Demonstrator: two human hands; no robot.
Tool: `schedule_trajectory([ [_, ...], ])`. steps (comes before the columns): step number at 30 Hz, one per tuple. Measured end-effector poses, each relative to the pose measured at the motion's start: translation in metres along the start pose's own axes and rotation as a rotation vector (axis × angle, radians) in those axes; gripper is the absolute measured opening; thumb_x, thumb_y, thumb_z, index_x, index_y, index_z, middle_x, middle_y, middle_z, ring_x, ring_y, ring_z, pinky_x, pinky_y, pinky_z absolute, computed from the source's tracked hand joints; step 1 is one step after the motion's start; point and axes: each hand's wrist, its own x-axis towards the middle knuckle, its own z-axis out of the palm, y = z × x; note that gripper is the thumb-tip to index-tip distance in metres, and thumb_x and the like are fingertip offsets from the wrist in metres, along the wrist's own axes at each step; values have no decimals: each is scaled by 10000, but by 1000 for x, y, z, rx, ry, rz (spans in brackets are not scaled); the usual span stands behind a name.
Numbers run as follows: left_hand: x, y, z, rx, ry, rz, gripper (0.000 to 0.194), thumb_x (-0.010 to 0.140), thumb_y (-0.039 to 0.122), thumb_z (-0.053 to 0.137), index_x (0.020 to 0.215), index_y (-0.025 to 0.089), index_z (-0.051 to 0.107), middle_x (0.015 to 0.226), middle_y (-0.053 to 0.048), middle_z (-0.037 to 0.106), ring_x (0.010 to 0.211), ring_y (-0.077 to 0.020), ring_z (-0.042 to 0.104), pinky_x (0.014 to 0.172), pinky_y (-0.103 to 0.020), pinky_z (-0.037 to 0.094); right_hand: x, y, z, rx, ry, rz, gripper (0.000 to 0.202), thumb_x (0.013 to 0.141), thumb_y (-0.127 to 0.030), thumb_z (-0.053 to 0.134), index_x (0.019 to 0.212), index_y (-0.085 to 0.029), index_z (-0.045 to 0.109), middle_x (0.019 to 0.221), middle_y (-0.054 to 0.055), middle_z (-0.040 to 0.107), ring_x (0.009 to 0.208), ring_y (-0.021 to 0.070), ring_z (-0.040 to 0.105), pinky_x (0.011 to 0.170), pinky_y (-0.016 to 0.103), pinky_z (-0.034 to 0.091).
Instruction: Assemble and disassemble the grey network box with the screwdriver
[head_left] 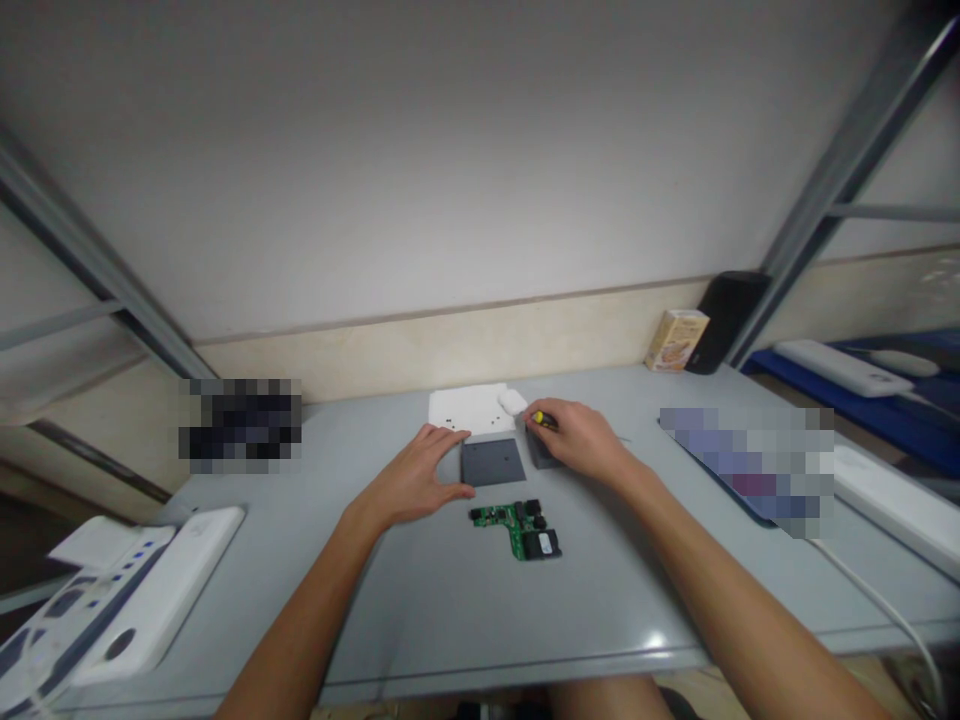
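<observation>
A flat dark grey panel (493,462) lies at the middle of the grey table. My left hand (422,478) is at its left edge, thumb and fingers spread around the near and far corners. Closed around a yellow and black screwdriver (546,420), my right hand (581,435) rests over a second dark grey piece (541,452), partly hidden beneath it. Nearer to me is a green circuit board (517,528) with black parts. Behind the panel, a white sheet (465,405) carries several tiny dark screws and a small white object (512,401).
White power strips stand at the left (169,590) and right (892,500), the right one near a cable. A blurred-out dark object is at the back left, another flat one at the right. A small box (676,340) and black speaker-like object (727,322) stand at the back right.
</observation>
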Motion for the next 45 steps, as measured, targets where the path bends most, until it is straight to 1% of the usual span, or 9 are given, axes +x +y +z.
schedule_trajectory([
  [7,0,-5,1,5,-34,-55,715,822,534,750,1410,196,526,1080,-83,628,1096,-282,535,983,-446,490,1,-1,2,21,37,13,227,967,-319,523,1085,-295,716,1104,25,776,956,235,707,750,300,442],
  [13,0,-4,2,19,-23,-47,740,835,563,724,1442,206,498,1147,-96,614,1125,-289,535,1015,-452,468,1,-1,2,15,59,40,225,961,-311,531,1088,-305,716,1099,13,778,976,239,708,754,302,445],
  [21,1,-5,2,37,-28,-40,655,855,554,709,1375,189,548,1115,-87,616,1111,-277,531,1002,-441,475,2,1,5,7,96,23,225,957,-274,533,1080,-281,721,1096,19,775,983,231,697,788,301,438],
  [25,0,-3,2,22,-15,-29,631,858,527,716,1361,184,550,1100,-86,610,1092,-269,528,1003,-441,476,5,1,3,-39,133,-24,218,942,-237,545,1036,-239,741,1018,53,770,963,233,667,838,319,416],
  [30,1,-1,2,23,-5,-29,613,863,507,713,1351,171,556,1074,-89,608,1058,-264,531,977,-442,486,5,3,4,-110,165,-14,219,945,-255,535,1008,-249,744,955,51,759,920,243,638,817,347,378],
  [33,1,-1,2,16,-4,-32,609,862,505,709,1352,176,558,1065,-88,607,1059,-265,536,983,-444,485,5,4,7,-101,159,-1,227,943,-255,536,1046,-252,738,966,51,756,926,240,633,823,349,372],
  [36,0,-3,4,13,-15,-34,659,852,513,717,1394,186,530,1133,-100,605,1114,-276,529,1029,-458,466,5,5,10,-90,159,7,236,938,-244,543,1089,-248,724,1002,54,749,955,233,633,840,345,366],
  [41,-2,-5,7,7,-22,-46,810,849,537,717,1526,227,395,1342,-123,545,1275,-299,462,1136,-494,394,5,8,12,-118,149,16,229,948,-252,529,1062,-253,727,992,57,732,966,233,634,849,344,356],
  [45,-2,-8,7,4,-22,-53,802,838,546,726,1509,228,422,1383,-127,537,1309,-311,450,1153,-511,378,5,9,12,-123,132,25,233,952,-257,528,1059,-250,735,992,64,726,976,233,634,851,340,355],
])
